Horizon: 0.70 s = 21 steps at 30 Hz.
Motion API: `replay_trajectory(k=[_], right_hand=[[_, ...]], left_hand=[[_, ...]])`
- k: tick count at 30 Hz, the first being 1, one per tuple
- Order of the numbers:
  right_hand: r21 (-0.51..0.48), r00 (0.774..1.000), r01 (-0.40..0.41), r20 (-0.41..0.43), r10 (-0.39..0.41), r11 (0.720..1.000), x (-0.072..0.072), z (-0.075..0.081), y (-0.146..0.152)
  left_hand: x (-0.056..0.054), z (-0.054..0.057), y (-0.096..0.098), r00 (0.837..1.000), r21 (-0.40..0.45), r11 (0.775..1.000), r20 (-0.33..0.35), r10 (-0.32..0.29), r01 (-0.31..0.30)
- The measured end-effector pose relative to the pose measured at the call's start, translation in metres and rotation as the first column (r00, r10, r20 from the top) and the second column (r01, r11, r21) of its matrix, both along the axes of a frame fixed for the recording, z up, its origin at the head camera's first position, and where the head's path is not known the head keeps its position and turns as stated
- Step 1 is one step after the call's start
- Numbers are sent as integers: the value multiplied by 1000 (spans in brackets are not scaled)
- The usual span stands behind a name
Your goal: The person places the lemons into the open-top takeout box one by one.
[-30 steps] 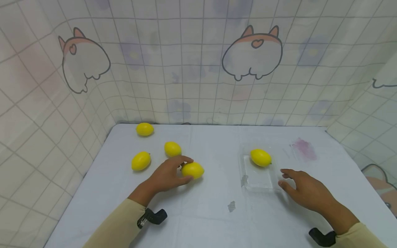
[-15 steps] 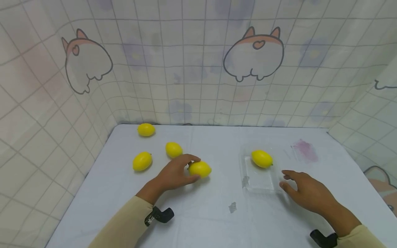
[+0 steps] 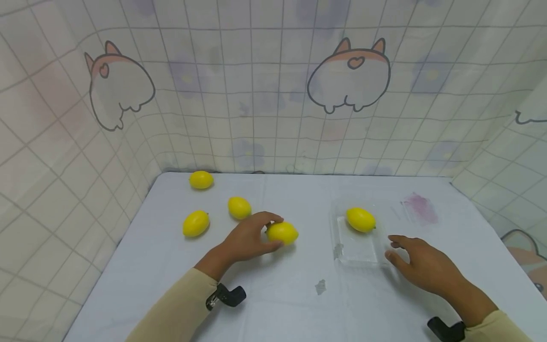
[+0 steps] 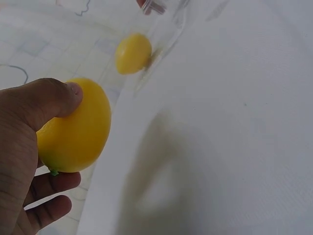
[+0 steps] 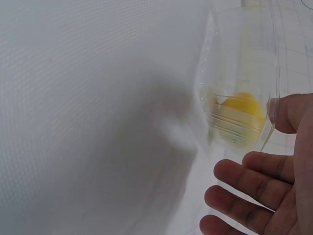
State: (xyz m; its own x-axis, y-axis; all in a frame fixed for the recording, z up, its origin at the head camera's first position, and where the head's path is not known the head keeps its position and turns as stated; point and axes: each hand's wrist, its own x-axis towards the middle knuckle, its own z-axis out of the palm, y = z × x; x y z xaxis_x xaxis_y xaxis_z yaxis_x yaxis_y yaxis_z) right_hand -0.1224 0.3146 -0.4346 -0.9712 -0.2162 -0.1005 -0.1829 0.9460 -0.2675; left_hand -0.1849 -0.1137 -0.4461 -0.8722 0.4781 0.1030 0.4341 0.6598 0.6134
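My left hand pinches a yellow lemon between thumb and fingers, near the middle of the table. In the left wrist view this lemon shows a green stem nub, and a shadow falls on the cloth apart from it. A second lemon lies inside a clear plastic container on the right. Beside that container's right edge is my right hand, fingers loosely bent and holding nothing. The right wrist view shows the thumb close to the rim; whether they touch I cannot tell.
Several other lemons lie at the left: one near the back edge, one nearer the left side, and one just behind my left hand. A grey patch and a pink stain mark the white tablecloth.
My left hand has carried the lemon rightward, toward the container. The right hand stays in the same place beside the container.
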Motion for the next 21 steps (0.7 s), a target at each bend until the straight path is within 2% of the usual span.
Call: replay_trajectory(k=[12, 21], right_hand=[[-2, 1000, -1, -7, 1, 1000, 0, -1, 1], [5, 1000, 5, 7, -5, 1000, -1, -1, 1]], left_hand=[[-4, 9, 13, 1000, -33, 999, -11, -16, 16], [-8, 7, 23, 998, -18, 999, -30, -49, 48]])
